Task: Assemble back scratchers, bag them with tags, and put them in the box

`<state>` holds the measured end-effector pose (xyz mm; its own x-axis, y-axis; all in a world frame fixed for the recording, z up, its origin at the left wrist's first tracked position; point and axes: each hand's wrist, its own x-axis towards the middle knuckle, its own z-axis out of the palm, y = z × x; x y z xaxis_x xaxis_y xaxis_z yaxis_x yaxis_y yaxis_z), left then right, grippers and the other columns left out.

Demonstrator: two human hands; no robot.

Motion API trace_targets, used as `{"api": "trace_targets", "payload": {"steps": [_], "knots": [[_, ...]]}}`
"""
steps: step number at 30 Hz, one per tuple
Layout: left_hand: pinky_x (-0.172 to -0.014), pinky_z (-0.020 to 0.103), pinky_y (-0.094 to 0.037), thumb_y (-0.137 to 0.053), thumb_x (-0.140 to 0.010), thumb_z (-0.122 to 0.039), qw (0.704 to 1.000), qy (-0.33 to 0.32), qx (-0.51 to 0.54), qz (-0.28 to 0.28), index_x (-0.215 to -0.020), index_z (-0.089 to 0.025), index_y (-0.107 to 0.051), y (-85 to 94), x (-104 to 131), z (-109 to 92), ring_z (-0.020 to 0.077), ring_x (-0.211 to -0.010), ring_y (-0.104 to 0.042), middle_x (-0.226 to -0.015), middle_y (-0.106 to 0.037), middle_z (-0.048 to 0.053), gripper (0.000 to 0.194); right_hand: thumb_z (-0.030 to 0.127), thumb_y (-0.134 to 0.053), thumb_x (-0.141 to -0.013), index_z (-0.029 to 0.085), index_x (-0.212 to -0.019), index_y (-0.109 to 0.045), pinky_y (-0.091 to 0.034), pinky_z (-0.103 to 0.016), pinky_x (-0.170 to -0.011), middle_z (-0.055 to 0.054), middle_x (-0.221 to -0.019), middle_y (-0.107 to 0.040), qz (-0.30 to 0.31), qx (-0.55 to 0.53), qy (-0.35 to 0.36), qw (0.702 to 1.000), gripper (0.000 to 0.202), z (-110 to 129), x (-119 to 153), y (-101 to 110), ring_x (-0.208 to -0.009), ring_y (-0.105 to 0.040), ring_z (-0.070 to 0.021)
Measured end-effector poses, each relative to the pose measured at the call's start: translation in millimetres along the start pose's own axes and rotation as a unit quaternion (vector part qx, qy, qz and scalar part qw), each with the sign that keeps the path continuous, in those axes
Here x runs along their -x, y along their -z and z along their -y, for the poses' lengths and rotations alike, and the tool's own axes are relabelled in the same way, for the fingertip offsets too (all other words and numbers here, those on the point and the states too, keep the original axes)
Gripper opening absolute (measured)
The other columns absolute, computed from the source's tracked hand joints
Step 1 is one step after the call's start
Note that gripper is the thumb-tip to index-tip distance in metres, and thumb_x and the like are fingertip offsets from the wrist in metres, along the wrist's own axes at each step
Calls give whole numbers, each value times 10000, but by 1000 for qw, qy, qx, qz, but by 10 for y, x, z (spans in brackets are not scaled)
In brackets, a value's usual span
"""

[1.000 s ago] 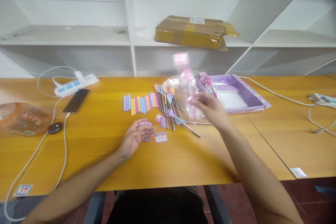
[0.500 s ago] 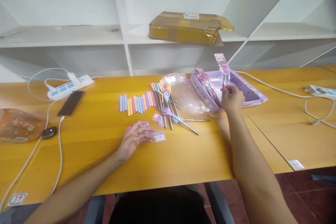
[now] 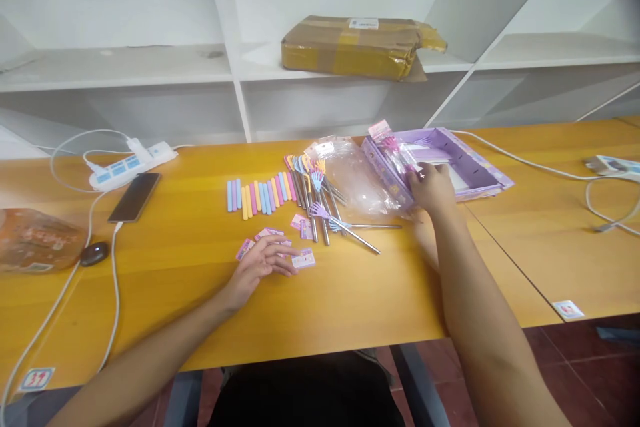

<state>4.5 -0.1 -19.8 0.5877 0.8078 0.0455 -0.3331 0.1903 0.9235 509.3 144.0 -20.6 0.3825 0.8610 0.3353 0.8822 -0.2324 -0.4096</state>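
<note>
My right hand [image 3: 431,188] is closed around the lower end of a bagged pink item [image 3: 393,143], over the left side of a purple tray [image 3: 477,160]. More bagged items lie beneath it, partly hidden. My left hand [image 3: 260,267] rests with fingers spread beside small printed cards [image 3: 303,258], holding nothing. Behind the cards stands a row of coloured sticks [image 3: 260,198] lying flat. Several metal rods with small hand-shaped heads [image 3: 318,180] are piled at the centre. Clear plastic bags [image 3: 355,173] lie between that pile and the tray.
At the left are a power strip [image 3: 133,165], a phone [image 3: 135,197], a dark mouse-like object [image 3: 94,253], white cables and an orange bag [image 3: 40,240]. A taped cardboard box [image 3: 360,47] sits on the shelf behind. Another power strip [image 3: 613,167] lies at the right.
My right hand has moved left and lowered the bagged pink item toward the other bagged ones in the tray. My left hand has shifted very slightly, showing more of the cards.
</note>
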Motion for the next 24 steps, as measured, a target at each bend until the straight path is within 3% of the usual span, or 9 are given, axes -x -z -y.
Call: {"api": "trace_targets", "payload": {"steps": [5,10,12,17,19,24], "knots": [[-933,457,-571,-659,-975,-370,1000,7,-23,11,-1484,-205,-552,14,10,11,327,-1083,-773,-1431,-697,222,546,485,-686,-945,110,-1351,-669,-463,-431,-975,-211,-1191,-653,27,7,-9,1000,553,-26,-4,21,-1030,-628,-317],[-923,456,-570,-651,-987,-387,999,6,-36,16,-1475,-210,-551,5,21,0,325,-1068,-775,-1478,-671,232,529,371,-547,-1002,140,-1061,-701,-448,-416,-894,-189,-1024,-670,1,35,21,999,284,59,12,54,-932,-585,-303],[-920,456,-572,-651,-987,-390,999,5,-37,17,-1479,-210,-550,11,23,1,325,-1067,-776,-1487,-666,234,533,341,-474,-1036,129,-1109,-693,-434,-428,-923,-210,-1052,-679,-30,33,31,999,314,91,18,78,-986,-579,-322],[-911,446,-579,-651,-991,-378,999,9,-49,22,-1494,-228,-546,39,28,29,317,-1058,-778,-1510,-654,226,535,271,-445,-1050,54,-1524,-522,-360,-438,-1035,-282,-1311,-656,-78,22,-9,997,527,61,-27,168,-1212,-524,-340],[-904,436,-580,-655,-988,-366,998,11,-50,23,-1494,-223,-545,38,28,42,309,-1048,-779,-1507,-655,227,537,258,-483,-1034,39,-1571,-491,-353,-429,-1016,-286,-1307,-668,-61,23,-29,997,581,11,-74,191,-1202,-526,-333],[-887,425,-579,-653,-985,-344,998,18,-55,14,-1483,-218,-546,9,23,36,297,-1026,-778,-1485,-665,223,525,319,-584,-995,97,-1467,-655,-353,-410,-879,-253,-1188,-720,25,30,-75,996,527,-112,-192,176,-978,-553,-299]]}}
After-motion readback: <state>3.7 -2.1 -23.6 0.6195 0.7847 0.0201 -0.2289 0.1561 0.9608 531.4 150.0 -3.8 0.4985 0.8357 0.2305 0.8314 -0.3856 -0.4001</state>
